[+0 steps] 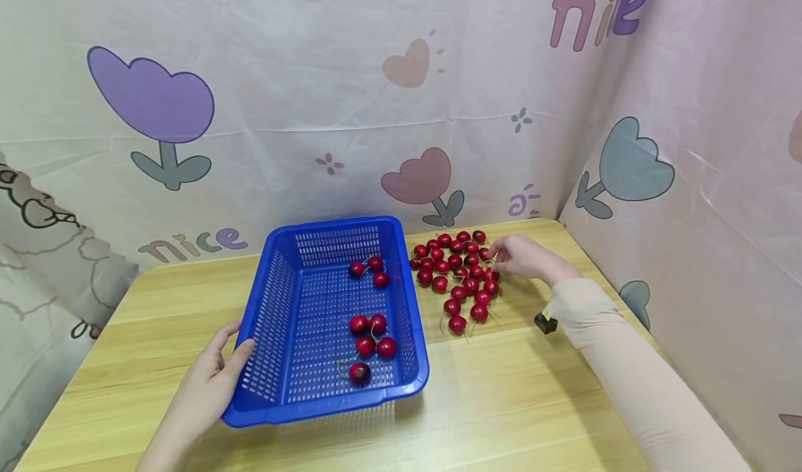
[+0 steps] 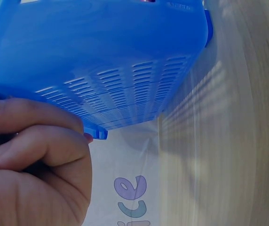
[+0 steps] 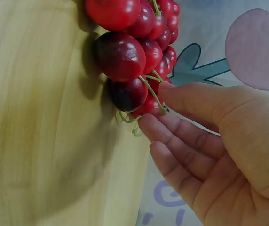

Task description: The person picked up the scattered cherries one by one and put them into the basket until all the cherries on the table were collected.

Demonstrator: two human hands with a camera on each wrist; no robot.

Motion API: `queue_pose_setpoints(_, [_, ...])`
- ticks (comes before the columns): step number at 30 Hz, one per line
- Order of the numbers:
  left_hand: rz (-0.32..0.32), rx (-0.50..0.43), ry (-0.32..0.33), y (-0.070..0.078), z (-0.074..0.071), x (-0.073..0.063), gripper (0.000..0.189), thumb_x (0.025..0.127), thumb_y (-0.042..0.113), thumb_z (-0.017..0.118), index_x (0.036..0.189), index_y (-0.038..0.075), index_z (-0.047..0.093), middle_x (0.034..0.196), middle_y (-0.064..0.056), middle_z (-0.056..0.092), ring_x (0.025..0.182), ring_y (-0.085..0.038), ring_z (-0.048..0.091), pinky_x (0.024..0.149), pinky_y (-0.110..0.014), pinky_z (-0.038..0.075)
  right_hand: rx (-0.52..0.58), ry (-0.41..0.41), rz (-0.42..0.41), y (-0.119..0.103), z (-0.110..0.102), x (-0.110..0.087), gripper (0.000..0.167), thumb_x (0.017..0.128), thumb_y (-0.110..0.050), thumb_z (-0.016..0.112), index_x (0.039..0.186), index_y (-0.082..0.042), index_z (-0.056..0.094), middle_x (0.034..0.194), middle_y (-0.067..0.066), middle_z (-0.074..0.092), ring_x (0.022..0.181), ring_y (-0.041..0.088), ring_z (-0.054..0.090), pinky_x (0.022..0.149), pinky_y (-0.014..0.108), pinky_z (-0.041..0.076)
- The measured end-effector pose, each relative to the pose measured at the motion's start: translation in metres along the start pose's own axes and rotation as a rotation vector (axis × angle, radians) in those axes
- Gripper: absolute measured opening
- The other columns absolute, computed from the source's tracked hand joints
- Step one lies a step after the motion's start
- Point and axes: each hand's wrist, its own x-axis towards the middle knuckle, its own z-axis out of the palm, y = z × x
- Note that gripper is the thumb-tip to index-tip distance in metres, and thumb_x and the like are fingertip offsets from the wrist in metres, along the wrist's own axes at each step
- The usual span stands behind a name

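My left hand (image 1: 209,381) grips the left rim of a blue plastic basket (image 1: 413,360), thumb over the edge and curled fingers (image 2: 45,113) outside. The basket is tilted, its near end raised above the table. Several red cherries (image 1: 365,347) with green stems lie inside, in a near group and a far group. My right hand (image 1: 523,256) is at the right edge of a pile of loose cherries (image 1: 454,262). In the right wrist view, its thumb and fingertips (image 3: 146,120) are spread around a cherry stem (image 3: 153,92), with a gap between them.
A light wooden table (image 1: 501,402) carries the basket and the pile. A small black object with a yellow mark (image 1: 546,322) shows by the right wrist. Printed cloth (image 1: 301,152) hangs behind the table and along its sides.
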Motion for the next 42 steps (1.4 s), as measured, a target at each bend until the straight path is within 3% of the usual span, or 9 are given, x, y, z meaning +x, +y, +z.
queue_pose_setpoints(10, [0.003, 0.016, 0.01, -0.001, 0.001, 0.0, 0.071, 0.117, 0.044, 0.042, 0.17, 0.004, 0.016, 0.098, -0.016, 0.075, 0.076, -0.02, 0.078, 0.061, -0.035, 0.067, -0.007, 0.026, -0.008, -0.001, 0.0, -0.004, 0.01, 0.094, 0.002, 0.074, 0.103, 0.002, 0.077, 0.093, 0.012, 0.077, 0.087, 0.021, 0.071, 0.09, 0.044, 0.063])
queue_pose_setpoints(21, [0.001, 0.019, 0.014, 0.0, 0.0, -0.001, 0.072, 0.116, 0.045, 0.043, 0.171, 0.005, 0.017, 0.096, -0.016, 0.073, 0.076, -0.02, 0.078, 0.062, -0.035, 0.067, 0.01, 0.028, -0.034, -0.008, -0.009, -0.008, 0.01, 0.094, 0.003, 0.072, 0.101, 0.002, 0.079, 0.093, 0.012, 0.079, 0.084, 0.02, 0.072, 0.087, 0.042, 0.064])
queue_pose_setpoints(32, [0.017, 0.018, 0.006, -0.001, 0.0, -0.002, 0.07, 0.117, 0.043, 0.042, 0.17, 0.004, 0.018, 0.095, -0.016, 0.075, 0.074, -0.02, 0.078, 0.061, -0.035, 0.066, -0.007, 0.065, -0.094, -0.027, -0.026, -0.014, 0.01, 0.095, 0.003, 0.072, 0.101, 0.003, 0.08, 0.097, 0.019, 0.081, 0.083, 0.02, 0.076, 0.083, 0.041, 0.066])
queue_pose_setpoints(42, [0.017, 0.037, 0.005, -0.003, 0.0, 0.0, 0.071, 0.117, 0.043, 0.041, 0.169, 0.002, 0.017, 0.097, -0.015, 0.075, 0.074, -0.018, 0.077, 0.061, -0.034, 0.066, -0.045, 0.108, -0.124, -0.055, -0.048, -0.015, 0.008, 0.097, 0.0, 0.074, 0.1, -0.001, 0.082, 0.096, 0.016, 0.082, 0.083, 0.019, 0.078, 0.082, 0.039, 0.067])
